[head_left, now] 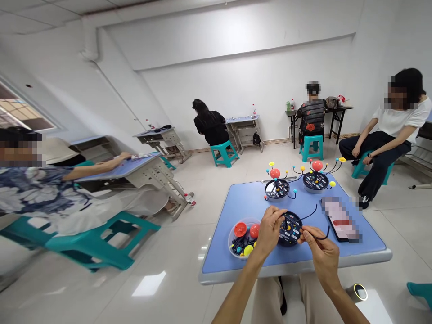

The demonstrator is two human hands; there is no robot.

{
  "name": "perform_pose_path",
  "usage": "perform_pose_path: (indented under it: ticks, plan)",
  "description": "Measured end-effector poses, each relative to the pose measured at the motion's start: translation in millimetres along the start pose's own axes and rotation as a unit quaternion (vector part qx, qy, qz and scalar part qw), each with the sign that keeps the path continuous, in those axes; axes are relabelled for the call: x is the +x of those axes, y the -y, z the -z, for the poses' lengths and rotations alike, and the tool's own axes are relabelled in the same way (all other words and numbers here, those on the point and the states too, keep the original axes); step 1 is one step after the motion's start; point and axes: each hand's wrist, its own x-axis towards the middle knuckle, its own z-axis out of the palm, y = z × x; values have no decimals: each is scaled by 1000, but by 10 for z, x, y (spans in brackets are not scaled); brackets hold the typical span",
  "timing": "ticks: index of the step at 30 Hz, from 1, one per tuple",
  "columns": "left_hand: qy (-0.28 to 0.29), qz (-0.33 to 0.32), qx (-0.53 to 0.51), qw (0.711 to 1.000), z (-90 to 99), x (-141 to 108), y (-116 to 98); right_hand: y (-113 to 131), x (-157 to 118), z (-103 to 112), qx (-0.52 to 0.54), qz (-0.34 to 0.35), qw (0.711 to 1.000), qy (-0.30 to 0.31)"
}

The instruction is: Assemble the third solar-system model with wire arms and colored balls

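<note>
My left hand (271,228) is closed, its fingertips pinching a thin black rod over the left edge of a round black base (290,235) printed with small planets. At the base's right side, my right hand (320,253) pinches a black curved rod (326,235), its bent end sticking out past the fingers. I cannot tell whether both hands hold the same rod. Another black curved rod (311,213) reaches up and right from the base. Beside my left wrist, a clear round tub (231,245) holds red half-balls, black rods and small coloured balls.
Two assembled planet models, one left (276,189) and one right (316,181), stand at the back of the blue table (221,261). A phone (341,220) lies on the right. Several people sit on green stools around the room. A dark cylinder (357,292) is on the floor.
</note>
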Motion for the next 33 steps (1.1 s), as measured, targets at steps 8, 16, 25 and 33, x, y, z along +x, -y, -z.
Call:
perform_pose_path:
  ticks: [8,16,25,33]
  plan:
    - [39,30,-41,998,-48,62,23,-64,13,48,-54,93,994,14]
    - [59,59,-66,994,-28,84,52,-61,-2,66,-100,149,983,36]
    - [108,79,-49,990,36,177,-18,-94,13,106,-121,192,973,44]
    - [135,80,-19,987,111,225,-30,-43,106,142,-143,254,954,70]
